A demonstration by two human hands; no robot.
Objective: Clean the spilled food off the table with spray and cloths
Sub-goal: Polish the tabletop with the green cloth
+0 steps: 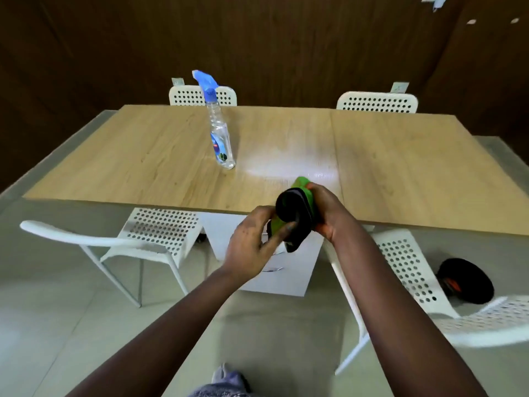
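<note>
While both hands hold cloths (297,213), spray bottle (220,133) looks near-empty.

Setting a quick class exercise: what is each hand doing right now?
Left hand: pinches the lower end of the folded green and black cloths.
Right hand: grips the same cloths from the other side.

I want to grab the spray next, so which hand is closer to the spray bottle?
Left. The left hand is nearer the spray bottle, below and slightly right of it; the right hand is farther right. Both hold the cloths.
</note>
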